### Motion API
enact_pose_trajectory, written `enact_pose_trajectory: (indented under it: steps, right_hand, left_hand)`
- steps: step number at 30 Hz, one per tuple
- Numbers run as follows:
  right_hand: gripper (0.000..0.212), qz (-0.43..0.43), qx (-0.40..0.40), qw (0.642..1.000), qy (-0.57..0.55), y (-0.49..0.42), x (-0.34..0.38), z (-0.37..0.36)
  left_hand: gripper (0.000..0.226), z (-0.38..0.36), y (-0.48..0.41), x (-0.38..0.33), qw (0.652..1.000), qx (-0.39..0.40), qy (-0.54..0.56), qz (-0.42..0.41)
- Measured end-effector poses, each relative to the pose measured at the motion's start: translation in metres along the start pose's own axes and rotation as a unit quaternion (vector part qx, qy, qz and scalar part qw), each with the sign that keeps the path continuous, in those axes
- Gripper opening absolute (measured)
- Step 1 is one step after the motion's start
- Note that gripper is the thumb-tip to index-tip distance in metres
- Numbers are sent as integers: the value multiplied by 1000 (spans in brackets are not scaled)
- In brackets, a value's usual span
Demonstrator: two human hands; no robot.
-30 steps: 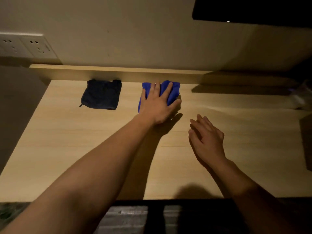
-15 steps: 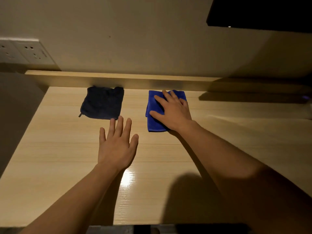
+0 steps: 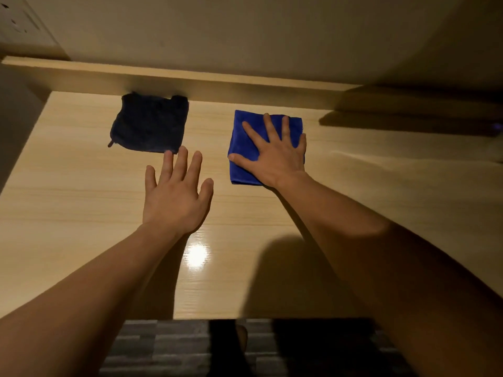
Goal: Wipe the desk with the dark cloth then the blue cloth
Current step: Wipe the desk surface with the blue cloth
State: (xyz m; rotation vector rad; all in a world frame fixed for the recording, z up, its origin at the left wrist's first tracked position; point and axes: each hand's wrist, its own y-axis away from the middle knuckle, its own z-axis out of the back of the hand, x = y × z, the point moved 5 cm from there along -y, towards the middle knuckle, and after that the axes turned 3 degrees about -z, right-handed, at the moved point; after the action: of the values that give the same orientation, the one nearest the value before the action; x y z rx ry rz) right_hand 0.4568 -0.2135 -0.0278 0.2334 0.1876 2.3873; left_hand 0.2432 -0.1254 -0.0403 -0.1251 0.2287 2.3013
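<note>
L hand (image 3: 177, 197) flat, fingers (image 3: 180, 161) spread, empty, above wood desk (image 3: 68, 213); dark cloth (image 3: 149, 123) just past fingertips. R hand (image 3: 275, 156) splayed, pressing folded blue cloth (image 3: 242, 148). Back ledge (image 3: 217, 80) beyond, wall sockets (image 3: 19, 25) far left.

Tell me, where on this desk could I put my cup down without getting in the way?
The desk is bare on its right side, past the blue cloth under the right hand. The left part is also bare, below the dark cloth. It is crowded in the middle: the left hand lies spread between the two cloths, and both forearms cross the front.
</note>
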Motion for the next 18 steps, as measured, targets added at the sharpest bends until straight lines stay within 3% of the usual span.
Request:
enact_pose_trajectory:
  steps: [11, 18]
  right_hand:
    - [89, 23, -15, 1000, -12, 120, -10, -25]
    - [82, 35, -16, 999, -21, 196, -10, -39]
  left_hand:
    - [73, 2, 2, -1, 1000, -5, 4, -11]
    - [71, 9, -2, -6, 999, 44, 11, -18]
